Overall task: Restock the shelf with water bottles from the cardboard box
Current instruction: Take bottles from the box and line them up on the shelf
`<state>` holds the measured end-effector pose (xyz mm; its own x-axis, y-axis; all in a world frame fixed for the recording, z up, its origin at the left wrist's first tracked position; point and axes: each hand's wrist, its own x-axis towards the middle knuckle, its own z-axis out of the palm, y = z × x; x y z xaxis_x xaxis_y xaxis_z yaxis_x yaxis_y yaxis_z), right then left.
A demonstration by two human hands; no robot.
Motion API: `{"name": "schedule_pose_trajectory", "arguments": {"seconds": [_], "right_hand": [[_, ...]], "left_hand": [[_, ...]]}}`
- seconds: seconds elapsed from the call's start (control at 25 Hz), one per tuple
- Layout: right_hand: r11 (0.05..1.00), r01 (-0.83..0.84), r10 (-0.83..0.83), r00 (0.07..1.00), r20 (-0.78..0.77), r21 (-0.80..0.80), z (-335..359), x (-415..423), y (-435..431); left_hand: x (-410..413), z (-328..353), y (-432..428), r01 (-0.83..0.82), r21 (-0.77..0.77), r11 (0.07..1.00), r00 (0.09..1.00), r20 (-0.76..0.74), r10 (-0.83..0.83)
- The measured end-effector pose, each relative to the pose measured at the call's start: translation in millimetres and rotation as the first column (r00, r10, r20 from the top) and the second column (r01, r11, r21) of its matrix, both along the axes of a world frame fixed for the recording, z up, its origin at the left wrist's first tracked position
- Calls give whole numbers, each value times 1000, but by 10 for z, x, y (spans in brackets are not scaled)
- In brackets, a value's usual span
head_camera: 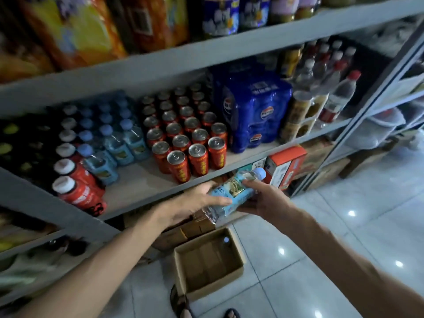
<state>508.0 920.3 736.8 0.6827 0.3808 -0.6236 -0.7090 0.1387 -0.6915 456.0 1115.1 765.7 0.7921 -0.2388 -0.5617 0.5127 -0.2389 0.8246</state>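
Both hands hold one water bottle (231,193) with a light blue label and pale blue cap, tilted with its cap up to the right, just below the front edge of the shelf (146,180). My left hand (197,203) grips its lower half; my right hand (263,198) grips it near the neck. Rows of matching blue-capped water bottles (114,138) stand on the shelf, with a bare patch of board in front of them. The open cardboard box (208,260) sits on the floor below my hands, and one pale bottle cap shows in its far corner.
Red cans (190,138) fill the shelf's middle, red-labelled bottles (75,180) stand at the left, and a blue wrapped pack (254,111) at the right. Cartons sit under the shelf. A sandalled foot (181,304) touches the box. Glossy tiled floor spreads to the right.
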Motion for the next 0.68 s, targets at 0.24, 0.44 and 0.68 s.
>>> {"name": "schedule_pose_trajectory", "arguments": {"seconds": [0.24, 0.44, 0.68], "right_hand": [[965, -260, 256, 954, 158, 8, 545, 146, 377], [855, -487, 519, 816, 256, -180, 617, 269, 960], [747, -288, 654, 482, 583, -599, 619, 350, 2174]], "left_hand": [[-221, 259, 383, -160, -154, 975, 986, 12, 164], [-416, 181, 836, -290, -68, 955, 950, 102, 296], [-533, -534, 1660, -471, 493, 731, 881, 291, 372]]}}
